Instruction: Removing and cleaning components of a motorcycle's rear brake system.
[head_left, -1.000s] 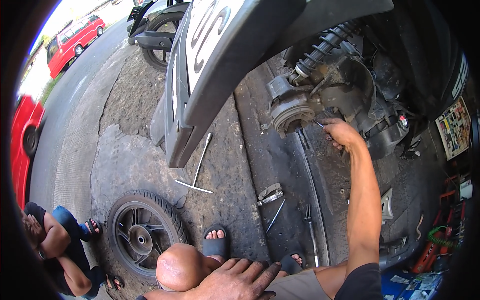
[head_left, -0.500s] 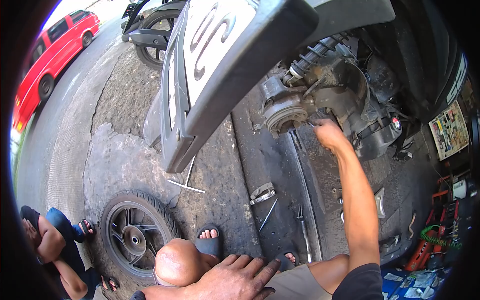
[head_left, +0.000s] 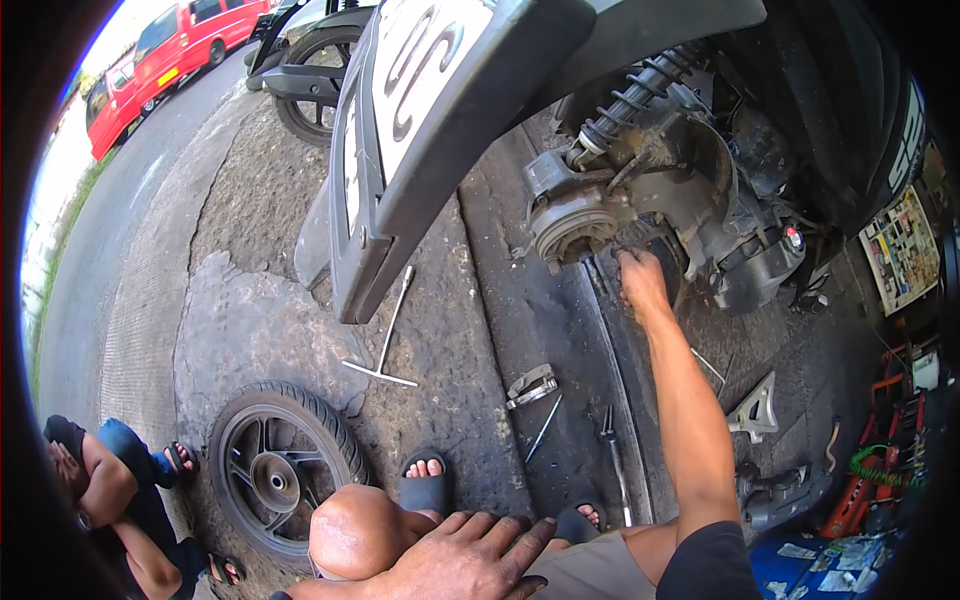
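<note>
My right hand [head_left: 641, 282] reaches forward to the underside of a scooter's greasy rear hub [head_left: 575, 232]. Its fingers are closed, and whatever they hold is too small and shaded to make out. The hub joins a dirty engine casing [head_left: 690, 190] below a coil-spring shock absorber [head_left: 632, 105]. No wheel is mounted on the hub. My left hand [head_left: 468, 555] lies flat by my bent knee, fingers stretched out and holding nothing. A pair of brake shoes [head_left: 532, 386] lies on the ground between me and the hub.
A removed wheel with tyre [head_left: 345, 440] lies at left, near a T-handle wrench [head_left: 380, 375]. Overhead juts a rear fender [head_left: 470, 160] with a plate. Long metal tools [head_left: 615, 465] and a bracket [head_left: 755, 410] lie on the ground. Someone [head_left: 115, 490] sits at far left.
My right hand has shifted slightly left and lower, its forearm swinging left and uncovering the bracket. My left hand stays put. Red vehicles have moved along the road.
</note>
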